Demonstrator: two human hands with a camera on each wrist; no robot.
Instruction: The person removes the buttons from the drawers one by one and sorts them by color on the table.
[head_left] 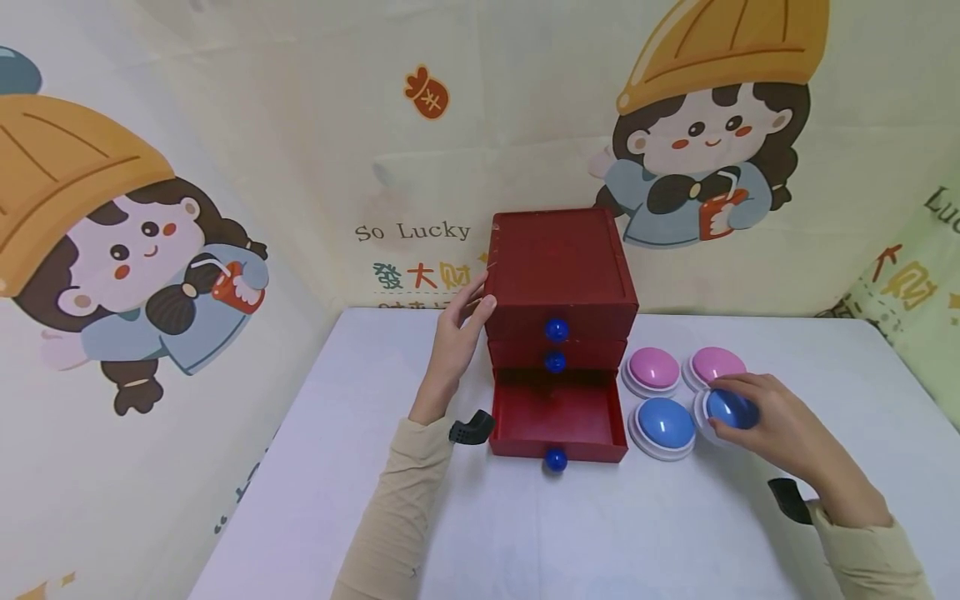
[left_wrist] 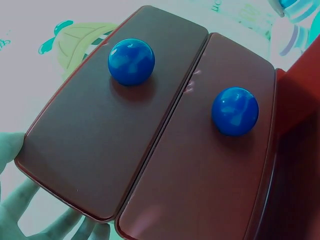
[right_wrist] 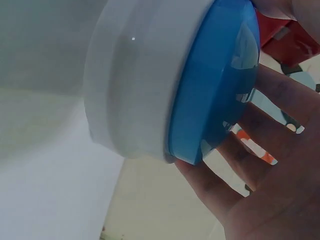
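Note:
My left hand (head_left: 456, 337) rests against the left side of a red drawer cabinet (head_left: 558, 258), thumb near its upper front edge. The cabinet has blue round knobs; its bottom drawer (head_left: 558, 404) is pulled out, showing the red floor inside. In the left wrist view, two shut drawer fronts (left_wrist: 85, 150) fill the middle, with my fingertips along one edge. To the right of the cabinet, my right hand (head_left: 783, 425) grips a blue domed push button (head_left: 731, 409) on a white base. The right wrist view shows this button (right_wrist: 215, 85) tilted, with thumb and fingers around its blue top.
Another blue push button (head_left: 666, 422) stands beside the open drawer. Behind are two pink push buttons (head_left: 653, 367), one partly covered by my right hand. All are on a white table (head_left: 480, 533). A cartoon-printed cloth (head_left: 300, 167) hangs behind and at the sides.

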